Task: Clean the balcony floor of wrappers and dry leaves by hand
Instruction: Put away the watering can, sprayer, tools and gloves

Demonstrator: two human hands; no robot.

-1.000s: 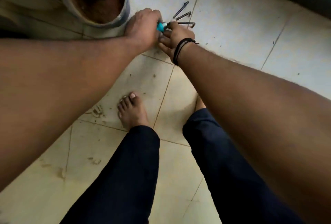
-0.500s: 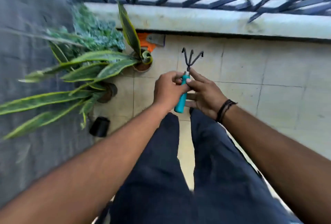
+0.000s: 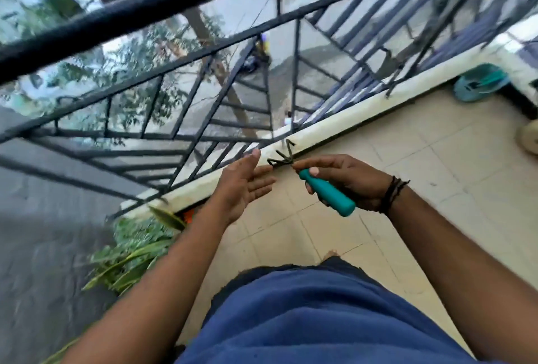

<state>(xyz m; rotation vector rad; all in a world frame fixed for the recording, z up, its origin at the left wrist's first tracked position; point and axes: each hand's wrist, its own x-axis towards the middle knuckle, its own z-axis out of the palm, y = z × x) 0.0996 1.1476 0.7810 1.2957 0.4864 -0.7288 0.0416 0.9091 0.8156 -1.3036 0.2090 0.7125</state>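
My right hand (image 3: 346, 178) grips a small hand rake (image 3: 326, 191) by its teal handle, the dark metal prongs pointing left toward the balcony ledge. My left hand (image 3: 243, 188) is held palm up with fingers spread, just left of the prongs and not touching them. Both hands hover above the beige tiled balcony floor (image 3: 422, 159). No wrappers or dry leaves show on the visible tiles.
A black metal railing (image 3: 180, 119) on a white ledge (image 3: 349, 119) borders the floor. Potted plants with long green leaves (image 3: 131, 250) stand at the lower left. A teal tub (image 3: 480, 84) and a pale round object (image 3: 528, 136) sit at the far right.
I rose from a crouch to standing and the view swung right along the railing. My left hand let go of the rake and opened; my right hand kept the handle.
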